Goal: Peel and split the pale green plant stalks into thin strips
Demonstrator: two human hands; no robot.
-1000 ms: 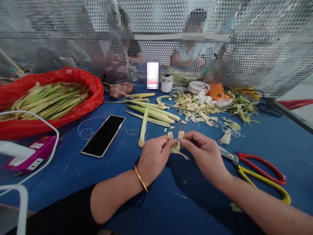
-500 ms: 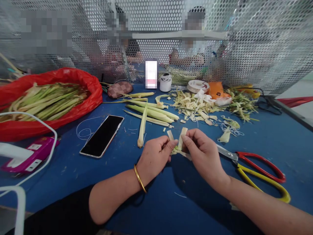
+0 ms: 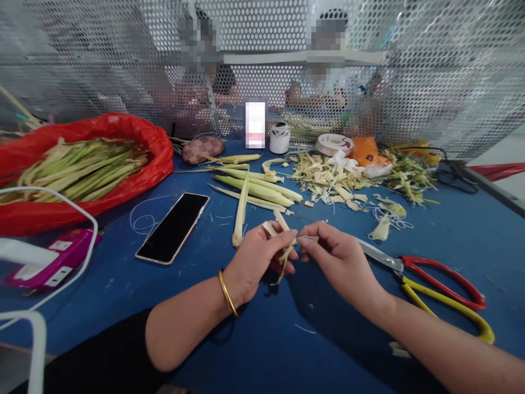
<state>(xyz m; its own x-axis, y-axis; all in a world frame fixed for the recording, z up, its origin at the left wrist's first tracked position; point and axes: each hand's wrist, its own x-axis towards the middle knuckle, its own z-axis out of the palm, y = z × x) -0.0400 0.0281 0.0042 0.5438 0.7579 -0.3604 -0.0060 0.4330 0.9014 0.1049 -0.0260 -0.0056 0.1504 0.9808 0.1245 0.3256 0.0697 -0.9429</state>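
My left hand (image 3: 256,261), with a gold bangle at the wrist, pinches a small folded piece of pale leaf strip (image 3: 283,249) just above the blue table (image 3: 287,339). My right hand (image 3: 334,258) meets it from the right and pinches the end of the same strip between thumb and forefinger. Loose strip ends stick up and hang down between the two hands. Several long green stalks (image 3: 254,189) lie just beyond the hands.
Red and yellow scissors (image 3: 435,287) lie right of my right hand. A black phone (image 3: 173,226) lies at left, with a red bag of stalks (image 3: 77,167) and a pink power strip (image 3: 49,260). Trimmings (image 3: 340,178) pile by the mesh screen; other people sit behind it.
My right hand has folded the upright strip end down and now pinches it low beside my left thumb. My left hand has turned slightly, fingers more over the piece.
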